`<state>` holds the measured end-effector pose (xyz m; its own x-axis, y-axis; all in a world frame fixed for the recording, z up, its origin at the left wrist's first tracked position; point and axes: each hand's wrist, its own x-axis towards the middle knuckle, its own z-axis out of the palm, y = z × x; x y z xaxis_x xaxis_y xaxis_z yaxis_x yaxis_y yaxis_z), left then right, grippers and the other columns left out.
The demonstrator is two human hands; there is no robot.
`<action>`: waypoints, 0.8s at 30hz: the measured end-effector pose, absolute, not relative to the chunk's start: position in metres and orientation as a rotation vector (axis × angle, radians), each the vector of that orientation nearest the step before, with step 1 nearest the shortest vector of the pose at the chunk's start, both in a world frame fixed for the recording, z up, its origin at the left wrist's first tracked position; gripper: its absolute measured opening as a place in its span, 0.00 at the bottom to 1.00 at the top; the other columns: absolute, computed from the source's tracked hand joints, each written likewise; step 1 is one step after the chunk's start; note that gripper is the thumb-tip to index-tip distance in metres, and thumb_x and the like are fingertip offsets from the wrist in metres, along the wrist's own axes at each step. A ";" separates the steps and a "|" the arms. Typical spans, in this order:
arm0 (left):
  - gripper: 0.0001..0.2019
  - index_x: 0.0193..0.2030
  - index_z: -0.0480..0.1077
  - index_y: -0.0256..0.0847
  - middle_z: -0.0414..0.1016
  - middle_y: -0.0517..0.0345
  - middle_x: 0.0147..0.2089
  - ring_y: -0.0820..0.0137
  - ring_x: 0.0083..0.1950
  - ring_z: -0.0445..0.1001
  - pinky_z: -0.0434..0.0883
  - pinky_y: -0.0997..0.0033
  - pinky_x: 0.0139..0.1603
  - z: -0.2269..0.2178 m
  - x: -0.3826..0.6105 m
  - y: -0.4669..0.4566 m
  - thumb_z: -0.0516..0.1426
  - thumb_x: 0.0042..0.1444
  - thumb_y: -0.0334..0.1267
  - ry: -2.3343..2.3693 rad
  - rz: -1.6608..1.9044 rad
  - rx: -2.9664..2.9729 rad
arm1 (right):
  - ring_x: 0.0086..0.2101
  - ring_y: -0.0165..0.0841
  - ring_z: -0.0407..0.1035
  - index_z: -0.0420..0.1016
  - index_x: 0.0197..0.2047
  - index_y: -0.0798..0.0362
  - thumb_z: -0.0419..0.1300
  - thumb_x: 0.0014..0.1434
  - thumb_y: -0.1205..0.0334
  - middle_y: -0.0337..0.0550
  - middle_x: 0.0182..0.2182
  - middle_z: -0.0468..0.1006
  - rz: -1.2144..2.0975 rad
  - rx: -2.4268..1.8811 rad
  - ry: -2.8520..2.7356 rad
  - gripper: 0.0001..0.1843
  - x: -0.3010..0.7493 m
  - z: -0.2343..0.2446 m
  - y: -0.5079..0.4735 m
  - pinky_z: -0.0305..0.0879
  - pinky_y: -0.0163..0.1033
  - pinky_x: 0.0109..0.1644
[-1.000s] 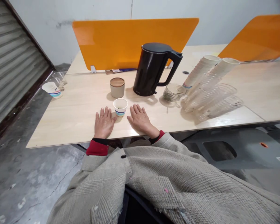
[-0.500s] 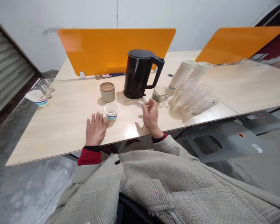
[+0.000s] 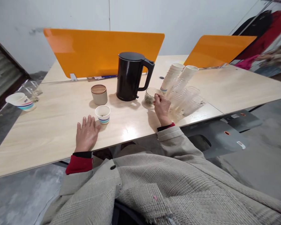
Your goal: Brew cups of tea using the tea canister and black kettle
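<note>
Glass cup (image 3: pixel 149 97) lies just left of my right hand (image 3: pixel 162 107), the nearer one, fingers curled inward, any hold not determinable.

The left hand (image 3: pixel 87 134) lies flat, palm down, its fingers slightly parted and pointing forward, the thumb angled out toward the body's right. The right hand (image 3: pixel 162 106) is raised and reaches farther forward, its fingers curled in and the tips drawn close to the thumb. Both forearms, left (image 3: pixel 73 178) and right (image 3: pixel 178 140), extend forward, set well apart.
</note>
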<state>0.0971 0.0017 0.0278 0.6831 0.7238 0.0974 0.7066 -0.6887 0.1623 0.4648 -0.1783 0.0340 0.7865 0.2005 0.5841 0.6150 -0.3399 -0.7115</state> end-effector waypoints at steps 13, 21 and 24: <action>0.35 0.81 0.55 0.31 0.47 0.45 0.86 0.45 0.87 0.45 0.47 0.33 0.84 0.033 0.099 0.001 0.40 0.75 0.50 1.206 0.145 2.758 | 0.25 0.29 0.78 0.81 0.39 0.50 0.65 0.68 0.41 0.33 0.28 0.81 -0.548 -1.251 -0.472 0.20 0.403 0.092 -0.212 0.80 0.38 0.35; 0.35 0.81 0.56 0.32 0.49 0.43 0.85 0.45 0.86 0.46 0.47 0.31 0.83 0.027 0.096 0.001 0.41 0.75 0.51 1.167 0.222 2.763 | 0.27 0.28 0.80 0.83 0.41 0.50 0.69 0.66 0.40 0.35 0.30 0.83 -0.147 -1.115 -0.680 0.20 0.338 0.107 -0.178 0.82 0.37 0.35; 0.35 0.81 0.56 0.35 0.49 0.44 0.85 0.44 0.87 0.45 0.45 0.31 0.83 0.024 0.095 0.001 0.42 0.75 0.52 1.150 0.276 2.729 | 0.28 0.29 0.81 0.84 0.42 0.49 0.67 0.67 0.38 0.36 0.31 0.84 -0.020 -1.138 -0.853 0.21 0.315 0.102 -0.157 0.83 0.38 0.36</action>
<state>0.0950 0.0007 0.0238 0.6859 0.7201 0.1046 0.6892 -0.6891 0.2240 0.3153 -0.1574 0.1015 0.6932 0.3954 0.6026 0.4227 0.4541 -0.7843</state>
